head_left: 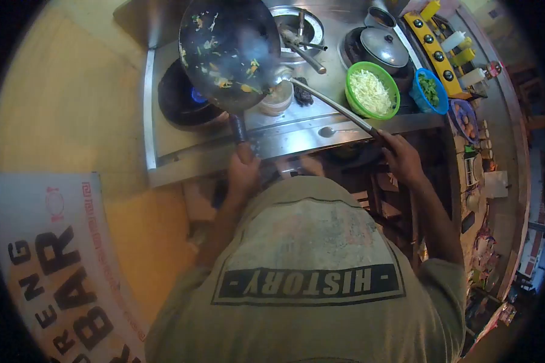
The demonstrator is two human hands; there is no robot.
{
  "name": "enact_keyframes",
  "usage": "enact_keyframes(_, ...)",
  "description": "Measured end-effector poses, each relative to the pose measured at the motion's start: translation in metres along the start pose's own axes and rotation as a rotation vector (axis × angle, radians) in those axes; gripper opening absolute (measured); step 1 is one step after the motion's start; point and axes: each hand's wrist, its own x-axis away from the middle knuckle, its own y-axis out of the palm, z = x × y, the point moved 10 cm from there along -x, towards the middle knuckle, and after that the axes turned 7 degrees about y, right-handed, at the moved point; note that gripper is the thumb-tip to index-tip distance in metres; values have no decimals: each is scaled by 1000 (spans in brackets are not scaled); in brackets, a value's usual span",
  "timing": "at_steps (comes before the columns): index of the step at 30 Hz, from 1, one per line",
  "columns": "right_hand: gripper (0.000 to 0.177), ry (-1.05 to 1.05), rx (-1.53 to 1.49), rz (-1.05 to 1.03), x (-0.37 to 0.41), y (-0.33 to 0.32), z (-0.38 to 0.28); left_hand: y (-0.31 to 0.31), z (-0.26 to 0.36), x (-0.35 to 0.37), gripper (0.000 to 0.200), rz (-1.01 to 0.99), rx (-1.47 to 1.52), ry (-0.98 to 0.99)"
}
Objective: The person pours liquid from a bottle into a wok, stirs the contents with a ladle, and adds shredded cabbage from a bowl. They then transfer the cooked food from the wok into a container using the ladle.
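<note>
My left hand (244, 172) is wrapped round the handle of a black wok (245, 27), which is lifted and tilted over the stove. Bits of egg and chopped vegetables (224, 81) are scattered across its inside, with some steam above. The handle of a long metal ladle (336, 106) is in my right hand (402, 158), whose fingers are closed on it. The ladle's head lies by the wok's right edge, over a small tub (277, 100). Below the wok, a blue flame (197, 95) burns in the dark burner (178, 100).
A green basin of shredded cabbage (370, 94) and a blue basket of leafy greens (429, 91) stand to the right. Behind are a lidded pot (384, 47) and a second burner (297, 27) with utensils. Squeeze bottles (453, 41) line the right side; a lettered banner (60, 260) hangs left.
</note>
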Motion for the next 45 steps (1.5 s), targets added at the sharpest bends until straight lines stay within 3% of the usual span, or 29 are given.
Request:
enact_keyframes(3,48,-55,69,46,3,-3,7,-1,13,-3,31,23,0,93)
enact_keyframes(5,47,-35,107,44,5,-5,10,1,11,5,30,-11,75,-165)
enact_keyframes(7,47,-15,142,40,3,-3,9,0,12,3,28,-1,89,-125)
enact_keyframes(9,46,-83,-63,117,-1,-8,-8,0,14,2,27,3,101,-83)
enact_keyframes(11,46,-120,-83,117,-12,-7,-43,-2,26,2,26,21,65,14)
enact_keyframes(16,47,-216,6,88,-24,8,-61,-8,29,2,30,28,-66,-47)
enact_keyframes(19,48,-110,148,-24,-16,8,-44,-13,2,-7,33,33,-148,-38)
enact_keyframes(21,48,-180,194,89,-7,-6,-41,-14,-6,-9,34,34,-189,-13)
enact_keyframes(25,48,-157,218,112,-5,-5,-11,-11,-3,-13,36,22,-111,6)
enact_keyframes(28,47,-90,177,-8,-4,-1,2,-11,2,-15,36,21,-75,18)
enact_keyframes(31,45,-204,224,164,-1,-13,-9,-11,6,-15,34,13,-53,-6)
enact_keyframes(34,44,-119,193,155,-17,-2,-13,-8,15,-12,32,-10,-7,-48)
enact_keyframes(36,43,-176,-153,210,-28,-8,-46,-7,22,-8,30,-26,47,-83)
enact_keyframes(38,42,-143,-158,160,-48,9,-53,-8,40,-8,29,-30,32,55)
enact_keyframes(43,40,-29,-141,48,-44,12,-56,-18,24,-8,35,5,-205,69)
enact_keyframes(45,44,208,-171,-100,-28,15,-33,-21,23,-6,37,12,-319,59)
